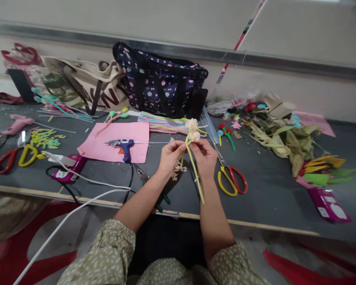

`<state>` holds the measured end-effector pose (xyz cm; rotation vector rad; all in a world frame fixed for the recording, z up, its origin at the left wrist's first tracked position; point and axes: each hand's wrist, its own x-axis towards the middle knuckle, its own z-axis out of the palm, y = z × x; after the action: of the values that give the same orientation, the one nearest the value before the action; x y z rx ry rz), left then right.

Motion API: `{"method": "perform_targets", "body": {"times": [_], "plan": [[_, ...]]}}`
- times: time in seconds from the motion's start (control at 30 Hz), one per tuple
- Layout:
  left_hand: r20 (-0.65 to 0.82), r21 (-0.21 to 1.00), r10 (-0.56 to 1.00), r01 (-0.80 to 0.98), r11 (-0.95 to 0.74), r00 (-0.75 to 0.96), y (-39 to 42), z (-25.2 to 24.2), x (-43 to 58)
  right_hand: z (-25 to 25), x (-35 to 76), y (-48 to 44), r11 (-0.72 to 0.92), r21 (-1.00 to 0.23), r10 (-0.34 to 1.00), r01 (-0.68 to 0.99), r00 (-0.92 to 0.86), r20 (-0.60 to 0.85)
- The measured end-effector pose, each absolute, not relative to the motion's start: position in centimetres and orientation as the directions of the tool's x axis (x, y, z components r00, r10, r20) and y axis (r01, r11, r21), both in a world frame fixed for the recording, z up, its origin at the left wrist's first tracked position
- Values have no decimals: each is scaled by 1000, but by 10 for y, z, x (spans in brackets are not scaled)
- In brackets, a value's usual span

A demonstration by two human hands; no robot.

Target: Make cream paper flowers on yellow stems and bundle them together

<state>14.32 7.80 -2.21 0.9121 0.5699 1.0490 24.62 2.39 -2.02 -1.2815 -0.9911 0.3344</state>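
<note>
Above the table, between both hands, is a handmade flower (193, 136) with pale cream blossoms and a long light-green stem slanting down toward me. My left hand (172, 157) pinches it from the left, thumb and fingertips just below the blossoms. From the other side my right hand (206, 157) has its fingers closed around the same spot. Small pale scraps (180, 168) lie on the table behind and below the hands. To the left, a blue glue gun (126, 150) rests on a pink sheet (106, 136). Red-and-yellow scissors (231, 178) lie right of my right hand.
Pliers (142, 174) lie by my left forearm. A navy bag (163, 83) and a beige bag (97, 83) stand at the back, with pipe cleaners (163, 122) before them. Dried leaves (284, 138) pile up at the right. A white cable (77, 213) crosses the front edge.
</note>
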Motion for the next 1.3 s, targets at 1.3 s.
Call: {"method": "perform_targets", "body": {"times": [1.3], "plan": [[35,805,910,-551,220,413,82,-24,140,-40,242,31,330,-927,765,177,525,373]]}}
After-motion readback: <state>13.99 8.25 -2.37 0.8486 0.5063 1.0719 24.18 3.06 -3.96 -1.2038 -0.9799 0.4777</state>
